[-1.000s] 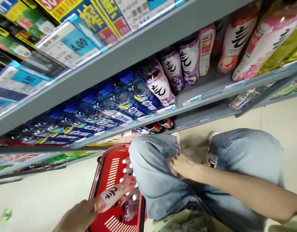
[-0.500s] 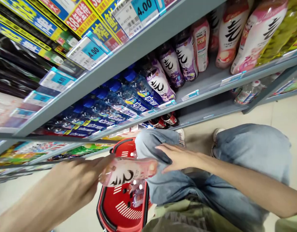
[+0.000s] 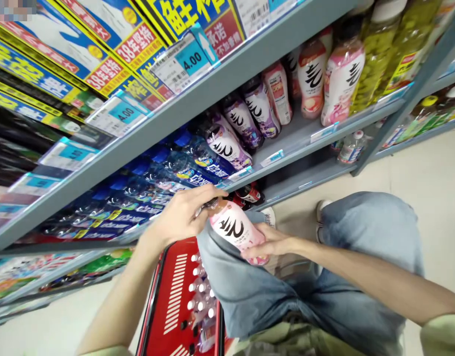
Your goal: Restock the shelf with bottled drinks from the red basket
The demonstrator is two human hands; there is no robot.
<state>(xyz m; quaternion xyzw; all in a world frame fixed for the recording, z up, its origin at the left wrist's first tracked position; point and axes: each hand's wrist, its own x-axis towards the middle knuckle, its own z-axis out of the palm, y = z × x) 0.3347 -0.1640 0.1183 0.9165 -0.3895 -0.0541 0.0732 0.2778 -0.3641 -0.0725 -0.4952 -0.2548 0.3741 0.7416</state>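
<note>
Store aisle, pale tiled floor (image 3: 434, 173), grey metal shelving (image 3: 286, 37) ahead. Nearest: faded blue denim jeans (image 3: 375, 232), knees bent. Over the left knee: plastic bottle with pink-and-white label and black brush lettering (image 3: 232, 225), tilted, dark cap end up-left. Both hands on it: left hand (image 3: 185, 212) curled round the cap end, right hand (image 3: 275, 244) gripping the base end. Can't tell if bottle touches knee. Red plastic basket with slotted wall (image 3: 158, 326) beside left leg, white-capped clear bottles (image 3: 201, 296) inside. Farther, shelved: blue-capped clear bottles (image 3: 197, 160), purple-and-white-labelled bottles (image 3: 264, 111). Above: blue-and-white price tags (image 3: 192, 62).
</note>
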